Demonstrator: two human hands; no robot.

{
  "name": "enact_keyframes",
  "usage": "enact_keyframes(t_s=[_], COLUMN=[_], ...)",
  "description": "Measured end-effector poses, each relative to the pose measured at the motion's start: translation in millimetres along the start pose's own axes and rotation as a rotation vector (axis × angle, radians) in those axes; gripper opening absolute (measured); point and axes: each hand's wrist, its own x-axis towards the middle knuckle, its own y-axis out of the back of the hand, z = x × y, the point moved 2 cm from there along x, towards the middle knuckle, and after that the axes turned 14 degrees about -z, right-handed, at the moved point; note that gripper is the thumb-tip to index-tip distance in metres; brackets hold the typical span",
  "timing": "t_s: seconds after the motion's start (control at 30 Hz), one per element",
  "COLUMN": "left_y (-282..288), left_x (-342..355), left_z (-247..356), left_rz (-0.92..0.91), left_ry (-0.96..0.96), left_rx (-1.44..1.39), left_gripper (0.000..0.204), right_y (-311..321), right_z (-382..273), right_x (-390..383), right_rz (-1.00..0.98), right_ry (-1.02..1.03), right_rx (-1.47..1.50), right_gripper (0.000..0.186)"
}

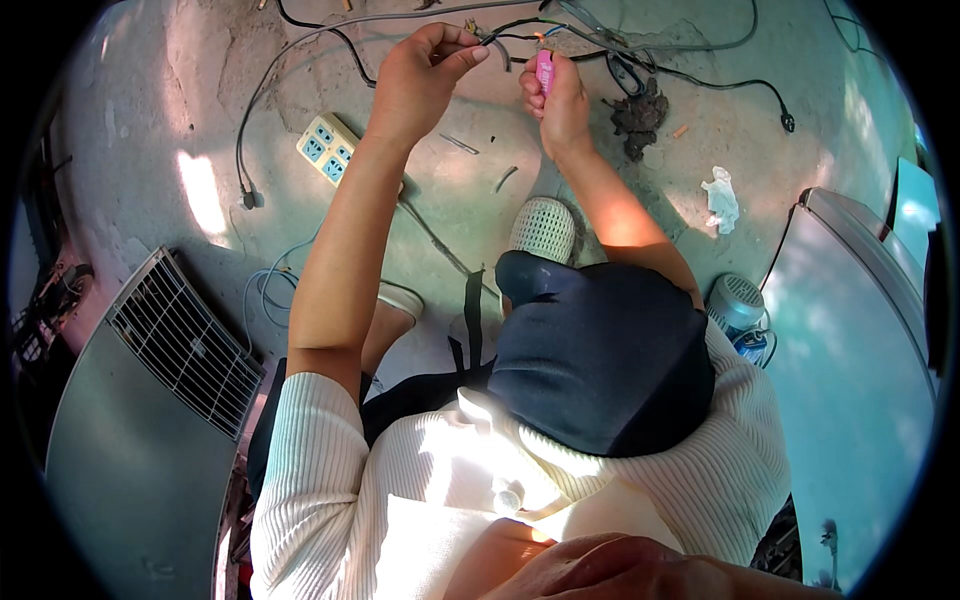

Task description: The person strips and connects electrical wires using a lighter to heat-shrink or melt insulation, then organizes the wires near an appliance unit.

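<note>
Closest to the head camera, a white ribbed sweater (410,460) fills the lower part of the view, with dark cloth (600,360) bunched in front of it. Both forearms stretch away to the far edge of the floor. Left thumb and forefinger of the left hand (425,85) are pinched together on a black cable (514,26); from that grip the cable runs rightward in a shallow arc, its long axis mostly crosswise to the person. Fingers of the right hand (562,108) are curled around a pink lighter (545,72), whose long axis runs away from the body, its top pointing at the cable just beyond. An orange spot shows above it; whether flame or bare wire, I cannot tell. Under everything lies a stained, cracked concrete floor (445,185) with scattered scraps, patches of sunlight and more cords. On it rest a cream power strip (328,148) at a slant, a crumpled white tissue (720,200) and a dark clump (640,118). A woven shoe (543,228) points forward between the arms. Grey panelling with a wire grille (185,340) stands at left, a pale cabinet (850,330) at right.
</note>
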Motion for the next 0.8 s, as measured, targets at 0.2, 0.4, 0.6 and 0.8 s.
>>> enact_keyframes(t_s=[0.2,0.4,0.6,0.8], left_y=[0.2,0.1,0.4,0.5], left_x=[-0.1,-0.3,-1.3,-1.8], left_z=[0.1,-1.5,-1.2,-0.2], left_rz=[0.000,0.000,0.001,0.001], left_ry=[0.010,0.007,0.001,0.002], left_rx=[0.004,0.003,-0.016,-0.007], left_gripper=[0.023,0.023,0.023,0.024], right_y=[1.3,-4.1,-8.0,-9.3], right_z=[0.8,-0.4,-3.4,-2.1], right_x=[1.0,-2.2,-3.3,-5.6], right_rz=[0.006,-0.037,-0.015,-0.036], right_ry=[-0.009,-0.027,-0.024,-0.017], right_rx=[-0.007,-0.045,-0.039,-0.073], right_gripper=[0.037,0.036,0.036,0.037])
